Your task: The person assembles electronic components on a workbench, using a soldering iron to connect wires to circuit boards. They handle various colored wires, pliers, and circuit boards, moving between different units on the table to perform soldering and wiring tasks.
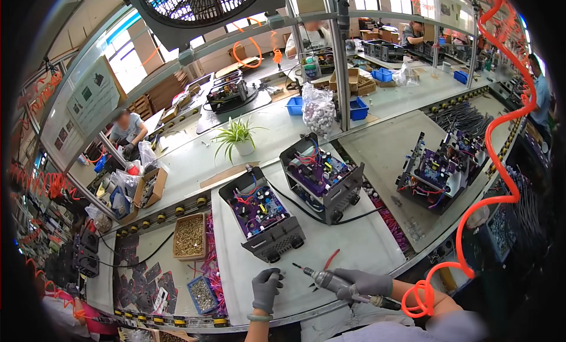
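My right hand, in a grey glove, is wrapped round a pneumatic screwdriver, its bit pointing left toward my other hand. My left hand, also gloved, is closed with the fingers curled together; whatever it may pinch is too small to make out. Just beyond it sits an open black housing with a purple circuit board, coloured wires and small parts. A second such housing stands behind and to the right, a black cable beside it. A short red wire or tube lies near the screwdriver.
A coiled orange air hose hangs at the right. To the left are a box of brass-coloured parts, a blue bin of small metal parts and flat dark plates. More boards stand right; a potted plant is behind.
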`<action>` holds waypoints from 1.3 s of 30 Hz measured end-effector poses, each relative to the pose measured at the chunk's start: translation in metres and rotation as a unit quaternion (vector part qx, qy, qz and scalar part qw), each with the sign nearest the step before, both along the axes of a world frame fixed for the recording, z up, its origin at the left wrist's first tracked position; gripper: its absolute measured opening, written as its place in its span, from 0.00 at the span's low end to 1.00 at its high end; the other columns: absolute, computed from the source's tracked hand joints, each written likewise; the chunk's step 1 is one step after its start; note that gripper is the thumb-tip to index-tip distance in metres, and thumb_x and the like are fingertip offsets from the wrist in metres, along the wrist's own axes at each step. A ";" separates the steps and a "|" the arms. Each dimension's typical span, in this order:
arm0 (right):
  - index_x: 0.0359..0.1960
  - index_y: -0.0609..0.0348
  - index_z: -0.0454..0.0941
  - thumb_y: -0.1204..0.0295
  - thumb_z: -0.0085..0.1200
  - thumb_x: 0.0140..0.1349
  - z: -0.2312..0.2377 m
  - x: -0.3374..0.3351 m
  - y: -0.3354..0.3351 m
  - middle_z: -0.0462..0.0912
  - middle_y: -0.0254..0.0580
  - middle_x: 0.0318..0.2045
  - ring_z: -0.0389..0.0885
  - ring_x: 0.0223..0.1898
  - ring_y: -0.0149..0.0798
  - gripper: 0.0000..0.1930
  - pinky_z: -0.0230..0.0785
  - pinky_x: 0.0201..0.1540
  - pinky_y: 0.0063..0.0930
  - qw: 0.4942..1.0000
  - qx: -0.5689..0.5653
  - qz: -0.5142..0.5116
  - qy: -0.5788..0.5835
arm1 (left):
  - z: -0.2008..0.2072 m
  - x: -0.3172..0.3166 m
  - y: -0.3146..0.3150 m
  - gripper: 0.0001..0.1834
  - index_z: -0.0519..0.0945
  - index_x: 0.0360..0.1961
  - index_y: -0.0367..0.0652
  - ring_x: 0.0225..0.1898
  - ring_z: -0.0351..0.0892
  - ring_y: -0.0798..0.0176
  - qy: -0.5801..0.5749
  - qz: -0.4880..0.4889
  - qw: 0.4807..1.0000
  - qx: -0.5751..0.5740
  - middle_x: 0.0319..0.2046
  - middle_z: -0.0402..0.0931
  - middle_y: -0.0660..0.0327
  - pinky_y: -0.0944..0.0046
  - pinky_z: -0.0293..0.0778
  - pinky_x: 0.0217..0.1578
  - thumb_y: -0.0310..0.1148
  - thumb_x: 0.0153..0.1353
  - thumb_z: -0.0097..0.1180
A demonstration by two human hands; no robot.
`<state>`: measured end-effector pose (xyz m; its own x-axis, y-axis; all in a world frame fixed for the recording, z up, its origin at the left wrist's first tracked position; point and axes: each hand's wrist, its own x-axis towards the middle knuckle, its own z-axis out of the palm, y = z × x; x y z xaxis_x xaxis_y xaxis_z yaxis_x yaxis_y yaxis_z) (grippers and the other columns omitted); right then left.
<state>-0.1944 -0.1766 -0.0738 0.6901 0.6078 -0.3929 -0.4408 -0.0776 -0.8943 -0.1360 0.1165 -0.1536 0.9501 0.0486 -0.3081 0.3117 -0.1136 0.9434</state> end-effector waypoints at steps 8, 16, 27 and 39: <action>0.71 0.60 0.50 0.65 0.58 0.56 0.001 -0.013 0.021 0.70 0.38 0.41 0.73 0.29 0.27 0.42 0.69 0.29 0.21 0.998 0.051 0.029 0.027 | 0.034 -0.019 -0.018 0.13 0.76 0.38 0.38 0.14 0.62 0.73 0.022 0.017 0.974 -0.223 0.22 0.73 0.63 0.73 0.57 0.14 0.39 0.68 0.50; 0.70 0.60 0.52 0.63 0.59 0.56 0.005 -0.024 0.023 0.70 0.38 0.37 0.74 0.29 0.27 0.42 0.70 0.30 0.22 0.996 0.079 -0.002 0.036 | 0.040 -0.027 -0.038 0.12 0.71 0.35 0.43 0.15 0.59 0.73 0.035 -0.003 0.915 -0.401 0.20 0.65 0.67 0.73 0.57 0.14 0.41 0.70 0.47; 0.71 0.60 0.51 0.50 0.62 0.56 0.009 -0.029 0.020 0.76 0.54 0.51 0.79 0.50 0.43 0.48 0.69 0.52 0.33 0.944 -0.232 0.091 -0.217 | 0.012 -0.031 -0.031 0.12 0.71 0.33 0.42 0.14 0.61 0.72 0.044 -0.026 0.935 -0.352 0.17 0.64 0.67 0.72 0.57 0.14 0.39 0.70 0.46; 0.64 0.59 0.61 0.58 0.58 0.60 -0.045 -0.035 0.026 0.78 0.42 0.38 0.79 0.28 0.29 0.34 0.73 0.29 0.21 0.980 0.038 -0.018 -0.196 | 0.044 -0.041 -0.028 0.10 0.74 0.39 0.36 0.16 0.69 0.67 0.000 -0.004 0.973 -0.232 0.19 0.72 0.59 0.69 0.65 0.17 0.33 0.68 0.48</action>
<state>-0.2292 -0.1502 -0.1184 0.8002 0.5977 -0.0492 -0.0644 0.0041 -0.9979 -0.1772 0.0886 -0.1101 0.9502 -0.1026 -0.2943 0.3116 0.3217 0.8941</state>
